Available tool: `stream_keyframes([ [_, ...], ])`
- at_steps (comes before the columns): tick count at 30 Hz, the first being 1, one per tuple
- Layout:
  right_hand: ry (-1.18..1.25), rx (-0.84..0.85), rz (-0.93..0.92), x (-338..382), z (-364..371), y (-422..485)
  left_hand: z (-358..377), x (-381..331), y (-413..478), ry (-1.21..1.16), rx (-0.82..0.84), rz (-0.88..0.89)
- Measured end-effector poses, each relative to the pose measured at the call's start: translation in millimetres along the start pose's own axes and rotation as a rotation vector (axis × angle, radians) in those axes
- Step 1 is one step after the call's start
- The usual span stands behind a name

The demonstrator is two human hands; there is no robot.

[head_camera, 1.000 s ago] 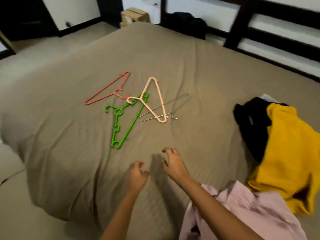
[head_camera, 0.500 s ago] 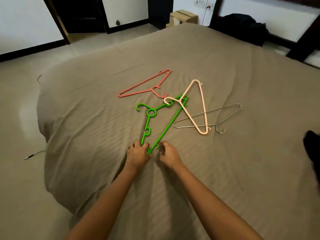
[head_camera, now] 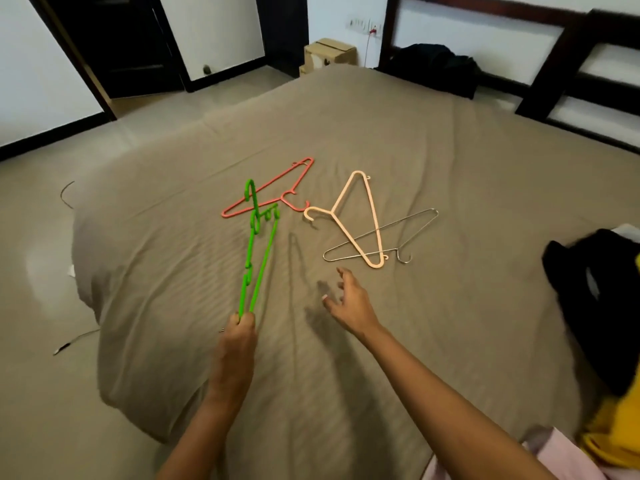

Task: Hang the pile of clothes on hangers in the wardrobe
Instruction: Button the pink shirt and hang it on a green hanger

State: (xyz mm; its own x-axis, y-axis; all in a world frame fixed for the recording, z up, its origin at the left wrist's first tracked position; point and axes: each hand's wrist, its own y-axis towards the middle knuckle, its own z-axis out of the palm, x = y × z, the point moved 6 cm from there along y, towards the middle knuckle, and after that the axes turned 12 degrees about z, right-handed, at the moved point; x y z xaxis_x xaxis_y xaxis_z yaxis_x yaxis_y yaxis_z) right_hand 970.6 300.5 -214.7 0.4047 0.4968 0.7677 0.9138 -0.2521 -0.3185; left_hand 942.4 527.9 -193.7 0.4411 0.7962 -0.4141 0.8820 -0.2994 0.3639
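My left hand (head_camera: 239, 336) grips one end of the green hanger (head_camera: 258, 247) and holds it lifted edge-on above the bed. My right hand (head_camera: 349, 299) hovers open over the sheet, fingers spread, just below the peach hanger (head_camera: 372, 216). A red hanger (head_camera: 273, 188) lies flat behind the green one. Under the peach hanger lies a wire hanger (head_camera: 408, 226). The pile of clothes sits at the right edge: a black garment (head_camera: 588, 299), a yellow one (head_camera: 613, 434) and a pink one (head_camera: 568, 459).
The bed (head_camera: 381, 133) carries a taupe sheet and fills most of the view. A dark wooden bed frame (head_camera: 571, 60) runs along the far right. A dark bag (head_camera: 436, 67) and a cardboard box (head_camera: 329, 55) stand beyond the bed. Cables (head_camera: 72, 342) lie on the floor at left.
My left hand has lifted the green hanger off the sheet, clear of the peach one. My right hand let go and moved right, opening. The view swung right, showing the clothes again.
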Motion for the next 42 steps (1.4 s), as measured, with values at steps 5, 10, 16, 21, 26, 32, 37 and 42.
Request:
stream_keyframes([
  [5, -0.132, -0.233, -0.23, 25, -76, -47, -34, -38, 5, -0.098, 0.075, 0.235],
  [10, -0.257, -0.638, -0.203, -2, -175, -113, -31, -108, 29, -0.281, 0.311, 0.559],
  [16, -0.48, -0.358, 0.072, -95, -265, -193, 8, -203, 33, -0.511, 0.679, 0.697],
  [21, -0.444, -0.266, 0.381, -145, -308, -282, 56, -257, 20, -0.686, 0.498, 0.334],
  [26, -0.287, -0.424, 0.55, -195, -339, -365, 127, -289, -37, -0.604, 0.633, -0.33],
  [32, -0.127, -0.505, 0.562, -222, -332, -415, 131, -382, -200, -0.435, 1.278, 0.237],
  [37, 0.014, -0.521, 0.525, -242, -330, -429, 86, -411, -330, -0.451, 1.857, 0.799],
  [42, 0.045, -0.395, 0.518, -248, -328, -446, 116, -371, -247, -0.543, 1.155, 0.226],
])
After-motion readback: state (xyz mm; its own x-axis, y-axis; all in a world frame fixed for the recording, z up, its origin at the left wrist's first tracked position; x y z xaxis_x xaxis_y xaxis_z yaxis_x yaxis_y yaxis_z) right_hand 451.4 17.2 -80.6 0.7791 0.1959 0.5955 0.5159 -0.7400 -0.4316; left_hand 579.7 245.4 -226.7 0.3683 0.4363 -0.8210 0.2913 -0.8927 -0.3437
